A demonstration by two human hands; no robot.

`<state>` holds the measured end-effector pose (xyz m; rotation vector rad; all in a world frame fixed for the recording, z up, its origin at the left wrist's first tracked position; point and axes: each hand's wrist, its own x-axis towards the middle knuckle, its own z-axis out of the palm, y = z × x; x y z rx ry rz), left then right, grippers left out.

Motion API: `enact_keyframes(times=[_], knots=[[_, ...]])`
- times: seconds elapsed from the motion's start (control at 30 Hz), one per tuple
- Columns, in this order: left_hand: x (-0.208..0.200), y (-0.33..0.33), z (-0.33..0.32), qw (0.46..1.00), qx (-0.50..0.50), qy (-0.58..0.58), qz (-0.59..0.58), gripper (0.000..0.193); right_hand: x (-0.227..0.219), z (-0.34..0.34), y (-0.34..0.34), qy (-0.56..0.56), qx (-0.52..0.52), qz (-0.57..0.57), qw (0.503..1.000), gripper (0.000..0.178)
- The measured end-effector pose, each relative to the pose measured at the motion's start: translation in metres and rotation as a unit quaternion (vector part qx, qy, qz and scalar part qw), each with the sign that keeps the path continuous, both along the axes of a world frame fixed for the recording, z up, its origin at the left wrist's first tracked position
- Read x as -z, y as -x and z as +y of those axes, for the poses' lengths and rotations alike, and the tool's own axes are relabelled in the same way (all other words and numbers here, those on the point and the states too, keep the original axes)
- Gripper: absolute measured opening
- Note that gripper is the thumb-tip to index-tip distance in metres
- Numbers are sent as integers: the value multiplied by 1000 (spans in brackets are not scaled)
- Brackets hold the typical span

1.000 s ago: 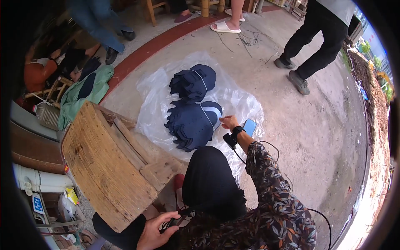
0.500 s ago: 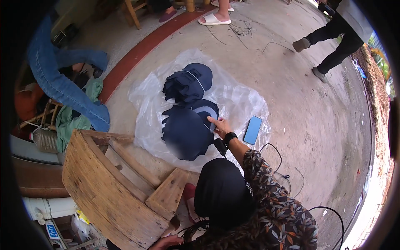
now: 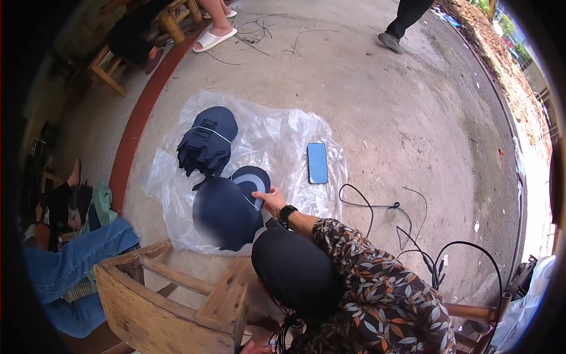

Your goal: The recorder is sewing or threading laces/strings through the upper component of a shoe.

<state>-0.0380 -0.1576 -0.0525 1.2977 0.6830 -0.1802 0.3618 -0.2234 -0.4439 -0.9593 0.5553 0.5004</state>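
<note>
1. Grip. We lay the right hand [image 3: 268,200] on the near stack of dark blue fabric pieces [image 3: 227,213]. The fingers are extended and close together, and the fingertips rest on the paler blue piece [image 3: 252,177] at the top of the stack. No closed pinch is visible; it reads as flat contact. A black wristband [image 3: 287,212] sits on that wrist. The left hand [image 3: 247,348] shows only as a sliver at the lower edge, so we cannot tell its grip.

2. Position of the work. The near stack lies on a clear plastic sheet [image 3: 283,127] spread over the concrete floor [image 3: 413,118]. A second bundle of dark blue pieces [image 3: 207,141], tied with pale string, lies just beyond it on the same sheet, and the two nearly touch.

3. Change. Over the last second the right hand has stayed at the right edge of the near stack, shifting only slightly onto the pale top piece. The blue phone [image 3: 317,163], a second ago just beside the wrist, now lies apart from the hand at the sheet's right side. We judge that the hand is occupied with the stack alone and has not yet lifted a piece.

4. Surroundings. Black cables [image 3: 383,206] loop on the floor to the right. A wooden stool [image 3: 171,307] stands at the lower left, with another person's jeans-clad leg [image 3: 76,259] beside it.
</note>
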Motion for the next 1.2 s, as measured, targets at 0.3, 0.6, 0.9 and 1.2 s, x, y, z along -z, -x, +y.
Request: enact_keyframes(times=[0.3,0.6,0.9,1.2], knots=[[-3,-8,-4,1000,-15,-14,21,44,-39,-72,4,21,-103,-6,994,61],[44,-8,2,999,-11,21,-30,44,-60,-95,16,138,-156,-69,976,75],[72,-84,-15,990,48,-69,-114,40,-147,-53,-24,-20,-139,-138,980,60],[80,-95,-31,971,-66,101,-207,75,-403,-66,-32,-106,-162,-313,930,55]])
